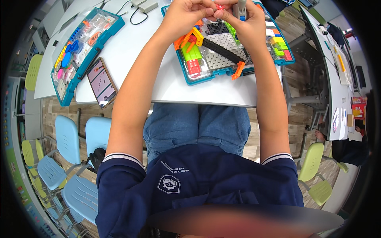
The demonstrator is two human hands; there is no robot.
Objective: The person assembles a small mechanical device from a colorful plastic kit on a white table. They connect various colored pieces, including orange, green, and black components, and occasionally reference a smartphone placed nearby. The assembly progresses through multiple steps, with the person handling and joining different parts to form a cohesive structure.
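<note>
At the top edge, my left hand [187,16] and my right hand [249,23] meet, fingertips pinching a small red building piece [220,7] between them. A grey part with some blue [241,8] shows against my right hand's fingers; whether that hand grips it I cannot tell. Beneath both hands lies an open teal-edged case [191,82] of building pieces. Across it rests a black beam [218,49] with orange and yellow connectors at its far left end and an orange connector [238,70] at its near right end. My right forearm hides part of the case.
Left of my arms, a phone [102,82] with its screen lit lies near the table edge [166,98]. Beyond it sits a second teal case [93,47] of sorted parts. A black cable [142,21] runs from a grey box. Blue chairs [67,139] stand lower left, green ones at right.
</note>
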